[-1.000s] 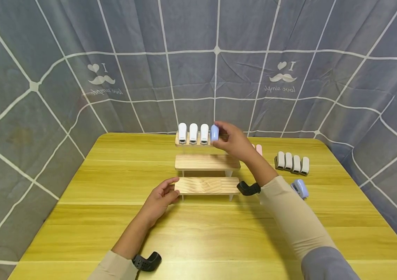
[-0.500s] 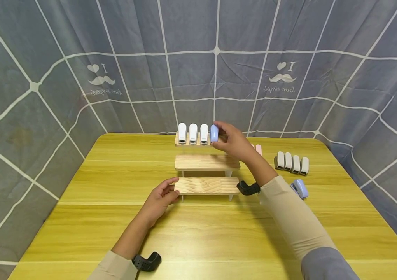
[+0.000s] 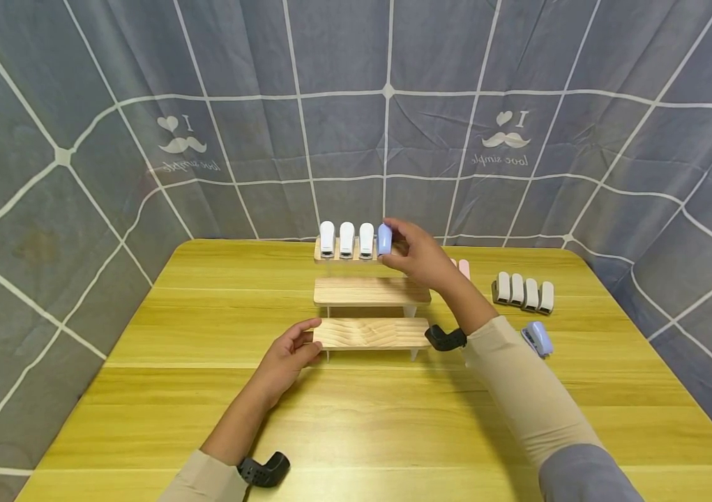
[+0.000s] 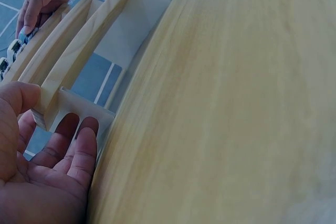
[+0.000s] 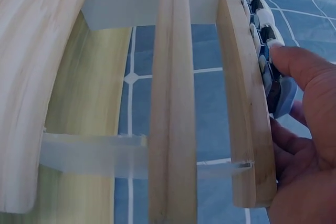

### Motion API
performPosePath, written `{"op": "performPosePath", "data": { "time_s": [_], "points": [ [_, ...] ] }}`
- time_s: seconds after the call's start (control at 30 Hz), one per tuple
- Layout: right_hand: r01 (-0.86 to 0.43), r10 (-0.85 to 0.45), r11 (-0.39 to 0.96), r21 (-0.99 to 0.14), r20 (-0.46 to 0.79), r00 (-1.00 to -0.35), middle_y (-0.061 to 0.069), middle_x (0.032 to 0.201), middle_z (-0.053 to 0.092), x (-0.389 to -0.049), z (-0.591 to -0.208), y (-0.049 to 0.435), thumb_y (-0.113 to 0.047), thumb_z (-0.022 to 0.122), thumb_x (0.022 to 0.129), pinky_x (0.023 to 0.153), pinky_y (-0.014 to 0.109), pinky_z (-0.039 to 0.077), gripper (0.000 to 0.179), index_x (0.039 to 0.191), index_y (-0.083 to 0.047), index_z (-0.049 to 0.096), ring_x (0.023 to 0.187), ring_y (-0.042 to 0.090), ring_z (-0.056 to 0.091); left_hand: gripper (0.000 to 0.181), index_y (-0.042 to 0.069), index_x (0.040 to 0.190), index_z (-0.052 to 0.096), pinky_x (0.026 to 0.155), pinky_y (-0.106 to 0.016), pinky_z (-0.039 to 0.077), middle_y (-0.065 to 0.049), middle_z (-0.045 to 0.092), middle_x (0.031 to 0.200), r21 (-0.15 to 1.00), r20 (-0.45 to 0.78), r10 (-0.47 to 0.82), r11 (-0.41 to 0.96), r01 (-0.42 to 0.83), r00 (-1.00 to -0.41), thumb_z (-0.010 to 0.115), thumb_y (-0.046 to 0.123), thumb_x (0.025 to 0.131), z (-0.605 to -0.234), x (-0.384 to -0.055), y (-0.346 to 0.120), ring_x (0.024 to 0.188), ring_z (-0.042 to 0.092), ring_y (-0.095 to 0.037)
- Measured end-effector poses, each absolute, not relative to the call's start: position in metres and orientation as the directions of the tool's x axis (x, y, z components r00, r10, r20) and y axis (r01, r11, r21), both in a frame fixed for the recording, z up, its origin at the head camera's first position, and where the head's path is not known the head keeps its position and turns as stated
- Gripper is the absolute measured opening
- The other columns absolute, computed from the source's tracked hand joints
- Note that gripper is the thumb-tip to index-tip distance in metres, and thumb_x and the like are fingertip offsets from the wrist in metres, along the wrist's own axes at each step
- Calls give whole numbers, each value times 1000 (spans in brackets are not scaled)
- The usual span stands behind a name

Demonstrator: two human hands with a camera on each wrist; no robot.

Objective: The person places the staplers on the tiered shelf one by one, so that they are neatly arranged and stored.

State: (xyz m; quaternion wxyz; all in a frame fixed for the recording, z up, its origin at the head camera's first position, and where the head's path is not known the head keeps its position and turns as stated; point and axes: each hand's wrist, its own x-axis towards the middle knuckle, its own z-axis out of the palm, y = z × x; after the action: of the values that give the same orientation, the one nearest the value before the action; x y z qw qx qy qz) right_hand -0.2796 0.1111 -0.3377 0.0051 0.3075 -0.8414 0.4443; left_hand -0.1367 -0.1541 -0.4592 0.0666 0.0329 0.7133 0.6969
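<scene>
A three-tier wooden stand [image 3: 371, 333] with pale translucent legs stands on the table. Three white mini staplers [image 3: 346, 239] line its top tier from the left end. Beside them is a blue mini stapler [image 3: 383, 239], which my right hand [image 3: 421, 254] pinches between thumb and fingers on that tier. My left hand [image 3: 289, 359] grips the left end of the lowest tier. In the left wrist view, the left thumb lies on the plank's end and the other fingers curl below it, by the leg. The right wrist view has the right thumb [image 5: 299, 64] against the row of staplers.
Several off-white staplers [image 3: 524, 293] stand in a row on the right of the table [image 3: 205, 390]. A second blue stapler [image 3: 538, 339] lies nearer. Something pink [image 3: 464, 268] is partly hidden behind the right forearm. A grey curtain [image 3: 356, 139] hangs behind the table.
</scene>
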Motion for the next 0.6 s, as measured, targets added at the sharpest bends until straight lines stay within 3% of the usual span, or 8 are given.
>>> {"op": "performPosePath", "data": {
  "time_s": [0.27, 0.37, 0.6],
  "points": [
    [-480, -501, 386, -788, 258, -826, 15, 146, 43, -279, -336, 126, -15, 73, 92, 107, 45, 43, 72, 153, -5, 35, 132, 31, 46, 47, 8, 146, 47, 96, -38, 53, -16, 54, 122, 999, -47, 137, 28, -43, -989, 58, 7, 100, -459, -136, -154, 108, 56, -26],
    [-499, -482, 441, -746, 273, -833, 13, 147, 42, -275, -334, 137, -21, 72, 94, 107, 46, 41, 69, 152, -10, 38, 133, 30, 43, 47, 8, 146, 47, 95, -38, 53, -15, 55, 122, 999, -45, 136, 32, -41, -990, 59, 7, 100, -460, -136, -154, 107, 56, -26],
    [-553, -448, 514, -655, 345, -825, 16, 144, 46, -261, -332, 175, -17, 71, 94, 103, 52, 41, 65, 150, -7, 41, 130, 32, 45, 47, 8, 145, 49, 95, -38, 53, -15, 56, 120, 999, -47, 128, 23, -44, -991, 59, 6, 99, -461, -137, -153, 106, 57, -25]
  ]
}}
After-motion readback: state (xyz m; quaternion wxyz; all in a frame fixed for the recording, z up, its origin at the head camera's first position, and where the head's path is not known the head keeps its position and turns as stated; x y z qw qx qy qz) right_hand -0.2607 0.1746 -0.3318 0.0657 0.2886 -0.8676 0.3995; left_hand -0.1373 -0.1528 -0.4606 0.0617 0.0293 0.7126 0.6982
